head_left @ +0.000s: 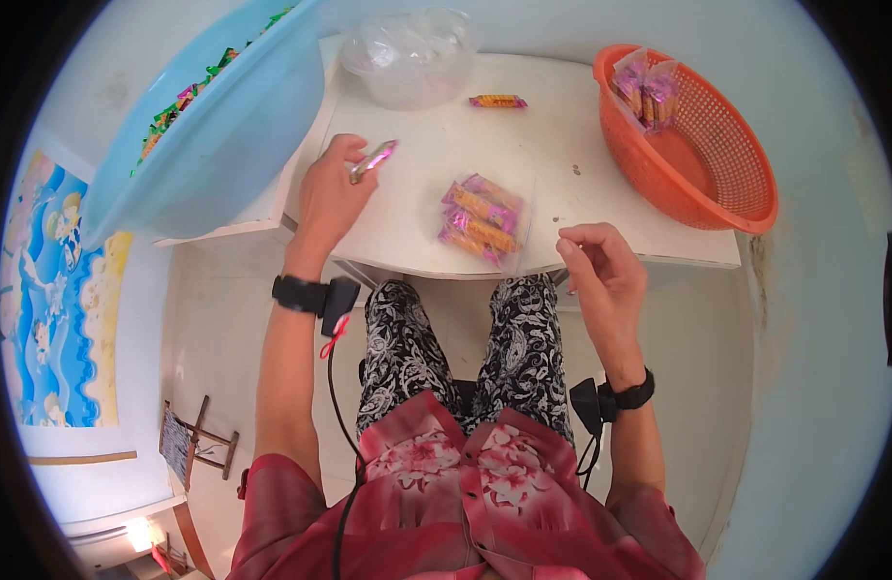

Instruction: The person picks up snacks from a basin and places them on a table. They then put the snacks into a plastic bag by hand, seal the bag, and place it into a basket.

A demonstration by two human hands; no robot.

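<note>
My left hand [332, 193] holds a pink-wrapped candy bar [373, 159] over the left part of the white table [562, 193]. My right hand [600, 266] hovers at the table's front edge with fingers curled and nothing visible in them. Between the hands lies a clear bag [482, 218] packed with several pink and orange candy bars. A single orange-wrapped candy [497, 101] lies farther back on the table.
A large blue basin [233, 126] of mixed wrapped candies tilts at the left. An orange basket [697, 145] at the right holds a filled candy bag [647, 87]. A heap of clear plastic bags [407, 53] sits at the back. A colourful mat [64, 300] lies on the floor.
</note>
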